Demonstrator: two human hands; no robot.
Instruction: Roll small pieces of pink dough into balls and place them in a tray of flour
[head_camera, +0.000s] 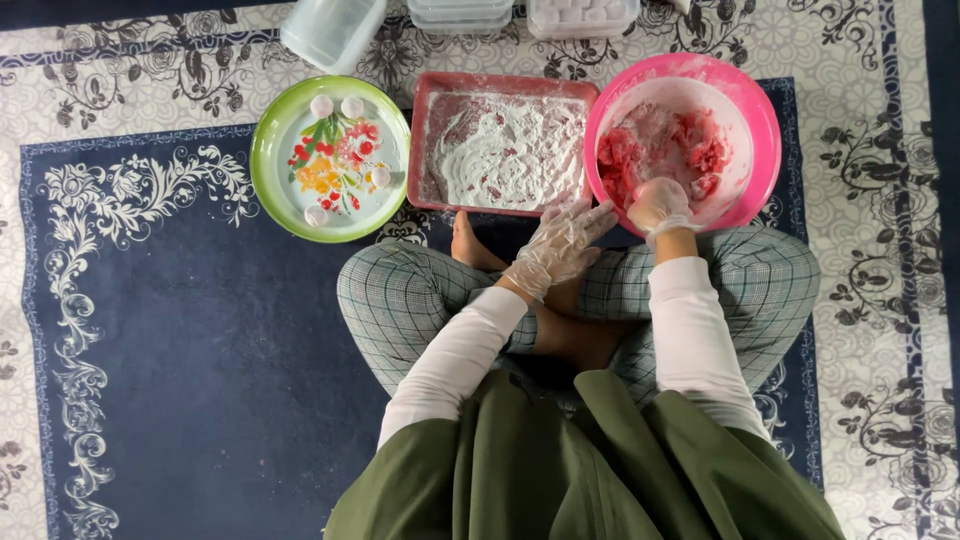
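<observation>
Head view: a person sits cross-legged on a navy and cream patterned carpet (150, 330), seen from above.
Right hand: the right hand (660, 205), in a thin clear glove dusted white, reaches over the near rim of the round pink plastic bowl (765, 110); its fingers are curled down into the sticky pink-red dough (665, 145) inside, but how tightly they close, and whether they hold a piece, cannot be told.
Left hand: the left hand (558, 245), also gloved, hovers just in front of the bowl and tray, fingers spread open and holding nothing.
Tray: a rectangular red tray (420, 140) filled with white flour sits just left of the bowl, touching or nearly touching it.
Plate: a round green-rimmed plate with a flower print (268, 150) lies left of the tray and carries 4 small white floured balls (322, 105).
Far edge: 3 clear plastic containers (335, 30) stand beyond the tray.
</observation>
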